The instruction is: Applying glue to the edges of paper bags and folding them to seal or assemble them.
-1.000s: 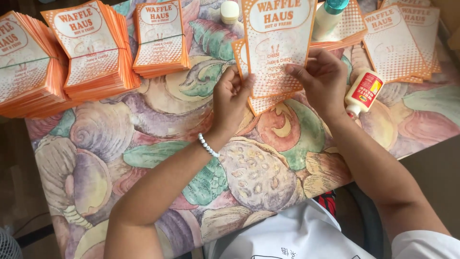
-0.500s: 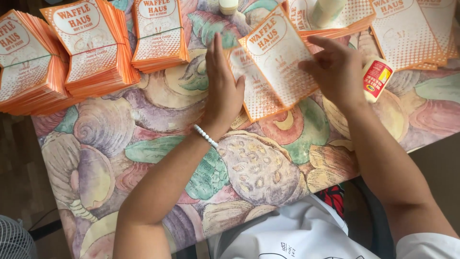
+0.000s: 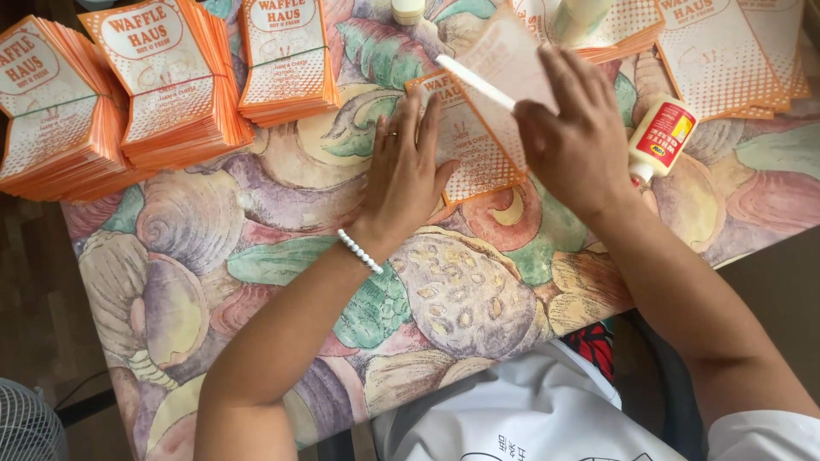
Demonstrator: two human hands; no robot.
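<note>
An orange and white printed paper sheet (image 3: 465,145) lies on the patterned table (image 3: 282,222). My left hand (image 3: 406,175) rests flat on its left edge, fingers spread, a pearl bracelet on the wrist. My right hand (image 3: 576,141) is lifting and folding the sheet's right flap (image 3: 504,60) over to the left, so its pale underside shows. A small white glue bottle (image 3: 662,137) with a red label lies just right of my right hand.
Stacks of the same orange printed sheets (image 3: 162,85) sit along the table's far left, with another stack (image 3: 286,55) beside them. More sheets (image 3: 726,51) spread at the far right. A pale bottle (image 3: 581,17) stands on them. A fan (image 3: 26,427) is at the lower left.
The sheet went from being held up in both hands to lying on the table. My left hand flattened onto it and my right hand folded one flap over.
</note>
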